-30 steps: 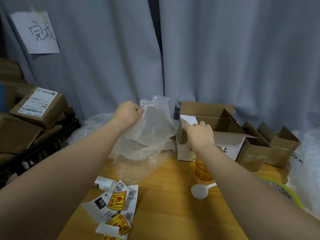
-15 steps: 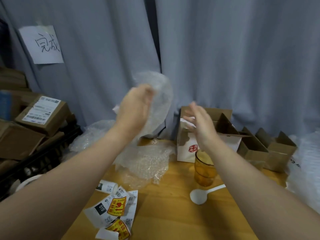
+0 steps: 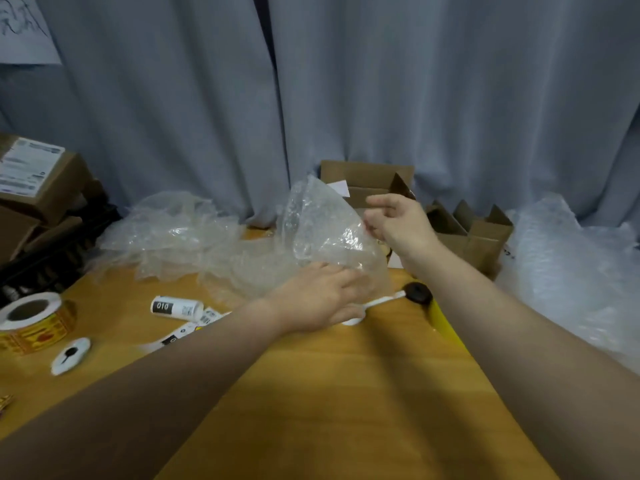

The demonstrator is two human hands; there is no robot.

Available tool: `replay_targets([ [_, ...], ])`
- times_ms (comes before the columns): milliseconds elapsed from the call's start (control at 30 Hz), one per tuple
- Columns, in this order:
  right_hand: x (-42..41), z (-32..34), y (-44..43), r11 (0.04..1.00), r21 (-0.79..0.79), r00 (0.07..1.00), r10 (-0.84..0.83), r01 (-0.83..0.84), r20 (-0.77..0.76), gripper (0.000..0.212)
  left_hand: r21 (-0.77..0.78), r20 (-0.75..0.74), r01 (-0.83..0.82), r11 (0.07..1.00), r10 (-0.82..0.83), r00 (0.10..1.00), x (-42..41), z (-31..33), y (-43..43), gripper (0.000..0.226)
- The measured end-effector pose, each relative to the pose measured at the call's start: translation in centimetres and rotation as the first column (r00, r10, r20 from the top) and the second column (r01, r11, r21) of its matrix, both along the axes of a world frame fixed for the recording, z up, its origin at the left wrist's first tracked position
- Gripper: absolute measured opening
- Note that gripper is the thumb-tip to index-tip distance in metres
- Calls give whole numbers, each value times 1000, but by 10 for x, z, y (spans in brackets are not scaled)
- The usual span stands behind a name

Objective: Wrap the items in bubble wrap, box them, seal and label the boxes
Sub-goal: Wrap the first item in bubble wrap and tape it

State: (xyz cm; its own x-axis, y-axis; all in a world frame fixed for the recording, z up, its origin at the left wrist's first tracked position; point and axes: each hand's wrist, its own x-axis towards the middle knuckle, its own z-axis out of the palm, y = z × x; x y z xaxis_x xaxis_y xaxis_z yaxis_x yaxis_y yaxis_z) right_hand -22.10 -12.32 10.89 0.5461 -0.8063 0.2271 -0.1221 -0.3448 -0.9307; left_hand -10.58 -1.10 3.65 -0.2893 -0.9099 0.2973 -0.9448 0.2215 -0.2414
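Several brown cartons [image 3: 31, 216] sit stacked at far left, the top one bearing a shipping label [image 3: 29, 169]. On the wooden table [image 3: 329, 393], near its left edge: a sticker roll [image 3: 33, 322], yellow with red print, and just in front of it a white disc [image 3: 71, 355] with a black mark. Further right a white bottle [image 3: 176, 308] marked "010" lies on its side, touching some label strips [image 3: 202, 322]. Loose bubble wrap [image 3: 166, 230] is heaped behind, against the grey curtain [image 3: 173, 98]. Left hand [image 3: 322, 299]: palm down, fingers fairly straight, tips veiled by the lower edge of the bubble wrap sheet [image 3: 325, 230]; cannot tell whether it grips. The hand covers the bowl of a plastic spoon [image 3: 384, 300], whose handle points right toward a black round object [image 3: 419, 293], kind unclear. The sheet stands raised above the table, mid-frame. Right hand [image 3: 398, 223]: thumb and curled fingers pinch the sheet's right edge, index finger extended. Behind it is an open carton [image 3: 367, 178], flaps up; small open boxes [image 3: 474, 233] stand just beside it. More bubble wrap [image 3: 571, 268] is piled at far right.
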Motion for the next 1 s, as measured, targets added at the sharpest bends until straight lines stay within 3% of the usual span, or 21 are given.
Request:
replay_targets([
  [133,-8,-25,20,983,56,969,181,-173,-169,72,97,-225,-102,990,121,967,-15,0,14,45],
  [200,-5,-43,17,998,39,991,62,-58,-119,53,101,-299,-64,993,91,950,-19,-2,21,41],
  [267,-4,-53,13,992,-60,992,-117,114,-53,7,31,-430,-28,999,39,902,-21,-8,26,38],
  [333,-8,-59,9,973,-112,979,-203,202,8,22,-32,-613,-161,986,108,783,-16,-11,27,31],
  [400,-18,-58,7,967,-101,967,-219,232,126,30,-25,-767,-389,921,232,598,-5,-13,25,27],
  [433,-25,-57,5,969,-82,956,-215,235,198,31,26,-826,-500,865,301,477,2,-14,24,37],
  [500,-39,-57,-2,968,1,915,-237,250,327,33,281,-871,-604,746,462,166,13,-15,23,78],
  [567,-54,-60,-6,945,88,873,-324,314,363,33,516,-839,-521,680,522,-150,11,-16,23,102],
  [633,-69,-63,-2,914,252,828,-396,317,397,32,586,-767,-280,761,408,-496,0,-20,19,98],
  [667,-76,-66,1,894,378,812,-399,240,426,38,555,-679,-135,821,354,-643,-6,-20,17,93],
  [733,-87,-71,9,847,532,806,-329,20,493,51,464,-542,29,885,310,-781,-18,-26,7,72],
  [767,-92,-74,13,839,543,824,-283,-35,491,48,446,-533,42,894,302,-791,-26,-29,3,52],
  [833,-98,-78,23,860,509,888,-211,-31,409,31,467,-651,-125,876,244,-719,-40,-35,-7,13],
  [933,-106,-92,30,930,335,968,-208,151,141,20,286,-891,-517,806,25,-454,-36,-37,-14,23],
  [1000,-110,-97,31,945,222,970,-242,240,-20,15,124,-951,-580,805,-70,-302,-27,-28,-8,19],
])
